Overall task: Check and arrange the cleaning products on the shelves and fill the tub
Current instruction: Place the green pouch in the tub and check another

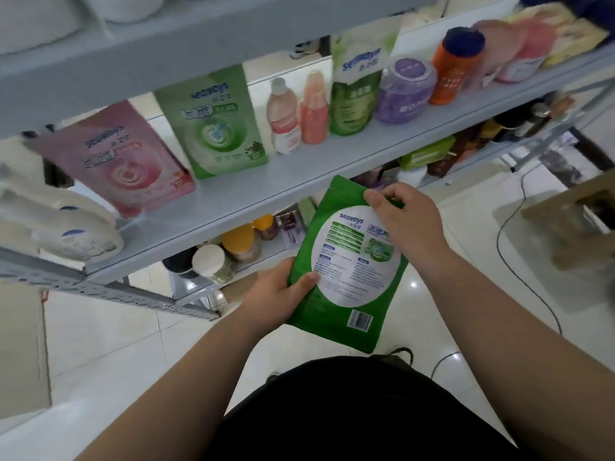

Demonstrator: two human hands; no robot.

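Pale glossy tile floor [106,344] spreading under everything, grout lines showing, small bright light spots glinting off it near centre. Grey metal shelf unit [266,183] running diagonally across upper half, its perforated rail [133,296] slanting along lower left. Thin black cable [498,237] curving over floor at right. Brown box-like piece [575,214] sitting at right edge, blurring out. Beige panel [20,344] standing at left edge.

Illumination is bright, even and diffuse, with small glare spots on the glossy floor [412,285], soft shadows only, bowed shelf [299,168] lines (wide-angle distortion), and smeared blur toward the corners, strongest at the white jugs [66,227].
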